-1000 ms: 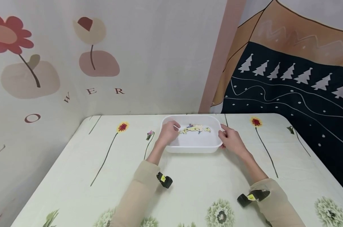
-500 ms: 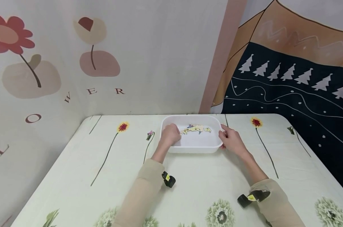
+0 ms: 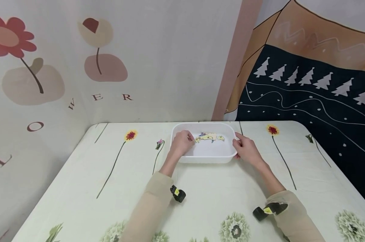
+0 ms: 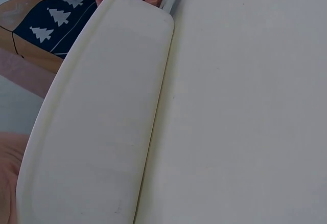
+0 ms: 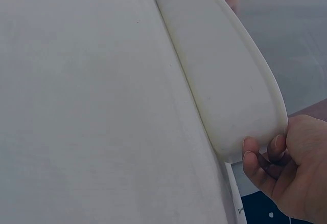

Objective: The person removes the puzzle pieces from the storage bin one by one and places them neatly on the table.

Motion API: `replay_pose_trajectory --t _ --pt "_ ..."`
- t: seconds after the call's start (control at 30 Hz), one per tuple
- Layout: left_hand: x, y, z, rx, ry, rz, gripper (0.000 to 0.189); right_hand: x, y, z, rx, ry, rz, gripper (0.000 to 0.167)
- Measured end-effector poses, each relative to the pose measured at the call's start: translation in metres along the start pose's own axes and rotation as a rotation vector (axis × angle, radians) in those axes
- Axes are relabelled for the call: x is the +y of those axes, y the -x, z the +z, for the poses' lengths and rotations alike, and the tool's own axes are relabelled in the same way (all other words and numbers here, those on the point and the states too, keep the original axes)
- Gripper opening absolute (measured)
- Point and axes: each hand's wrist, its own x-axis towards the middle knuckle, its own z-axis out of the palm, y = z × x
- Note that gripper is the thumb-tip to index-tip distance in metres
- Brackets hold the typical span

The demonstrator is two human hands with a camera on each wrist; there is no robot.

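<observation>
A white plastic tray (image 3: pixel 206 159) stands near the far edge of the table. On its floor lies a row of small flat yellow puzzle pieces (image 3: pixel 209 136) with bits of blue and pale peach. My left hand (image 3: pixel 181 144) reaches over the tray's near left side, thumb and forefinger pinching at the leftmost piece, which the fingertips partly cover. At the opposite end, my right hand (image 3: pixel 245 148) grips the tray's rim, thumb on top and fingers curled beneath. Both wrist views show the tray's outer wall (image 5: pixel 225 70) from low down; the pieces are hidden there.
A pale tablecloth (image 3: pixel 212 191) printed with flowers covers the table. Behind it hangs a light curtain (image 3: pixel 170 67) with flower prints, and a dark cloth (image 3: pixel 291 101) with white trees drops along the right side. Each sleeve carries a black wrist camera (image 3: pixel 178 194).
My left hand has shifted slightly to the right inside the tray, dipping and then turning its fingertips onto the left end of the puzzle pieces. My right hand and the tray stay put.
</observation>
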Motion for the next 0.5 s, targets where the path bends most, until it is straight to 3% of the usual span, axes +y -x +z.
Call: replay_pose_trajectory --t 0.3,0.5 --pt "-0.007 -0.002 -0.002 0.027 0.254 0.237 0.004 0.001 0.0 0.001 0.009 -0.004 -0.016 0.051" --pt "-0.01 0.003 -0.01 0.057 0.394 0.309 0.006 0.0 0.0 0.001 0.011 -0.002 -0.014 0.051"
